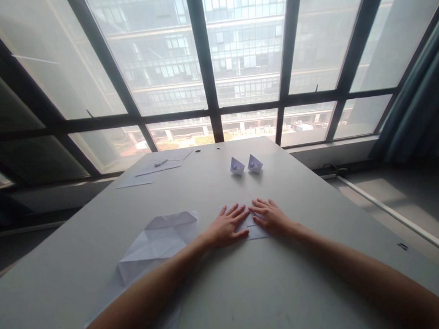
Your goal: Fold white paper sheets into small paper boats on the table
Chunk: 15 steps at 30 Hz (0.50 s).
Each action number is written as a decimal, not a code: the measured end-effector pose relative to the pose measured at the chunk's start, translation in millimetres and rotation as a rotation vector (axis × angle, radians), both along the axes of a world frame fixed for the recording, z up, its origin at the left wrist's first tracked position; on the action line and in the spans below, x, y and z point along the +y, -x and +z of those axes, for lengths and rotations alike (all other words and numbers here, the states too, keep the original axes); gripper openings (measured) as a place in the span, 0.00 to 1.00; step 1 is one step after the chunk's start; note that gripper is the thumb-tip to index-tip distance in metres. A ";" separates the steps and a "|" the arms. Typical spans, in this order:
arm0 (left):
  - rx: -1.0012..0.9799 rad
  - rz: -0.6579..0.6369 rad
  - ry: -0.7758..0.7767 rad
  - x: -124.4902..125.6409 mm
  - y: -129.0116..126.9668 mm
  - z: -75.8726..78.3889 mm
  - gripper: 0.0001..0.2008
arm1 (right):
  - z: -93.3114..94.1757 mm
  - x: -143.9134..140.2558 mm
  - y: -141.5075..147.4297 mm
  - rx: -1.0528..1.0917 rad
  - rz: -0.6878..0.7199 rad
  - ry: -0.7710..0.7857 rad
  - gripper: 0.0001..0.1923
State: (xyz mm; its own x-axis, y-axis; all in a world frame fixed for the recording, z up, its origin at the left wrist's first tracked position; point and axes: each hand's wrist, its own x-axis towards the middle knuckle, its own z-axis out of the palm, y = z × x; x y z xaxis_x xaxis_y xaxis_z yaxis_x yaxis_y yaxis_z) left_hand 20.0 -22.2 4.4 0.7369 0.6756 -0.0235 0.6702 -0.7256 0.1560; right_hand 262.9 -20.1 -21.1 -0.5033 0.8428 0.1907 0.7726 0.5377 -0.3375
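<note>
Two hands: we see our left hand (227, 225) and right hand (271, 216) lying palm down, fingers spread flat, gripping nothing.
Sheet under the hands: both press on a small white folded paper sheet (253, 232) lying flat on the pale grey counter (281, 287), near its middle, fingertips almost meeting over it.
Left side: a larger creased white paper sheet (155, 243) lies just beside our left forearm.
Further out: two small white folded paper boats (246, 165) stand side by side beyond the hands.
Far corner: flat white paper sheets (151, 170) with a white pen (161, 162) on top.
Background: a dark-framed window (216, 64).
</note>
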 end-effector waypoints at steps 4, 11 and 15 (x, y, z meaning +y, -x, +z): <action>-0.002 -0.002 -0.008 0.5 0.4 -0.8 0.37 | -0.2 0.1 0.0 -0.002 -0.001 -0.003 0.25; -0.006 -0.008 -0.015 0.9 0.8 -1.6 0.37 | -0.5 0.1 -0.6 0.001 0.001 -0.007 0.25; 0.001 -0.006 -0.015 0.7 0.7 -1.2 0.38 | -0.7 0.2 -0.8 0.001 0.003 -0.005 0.25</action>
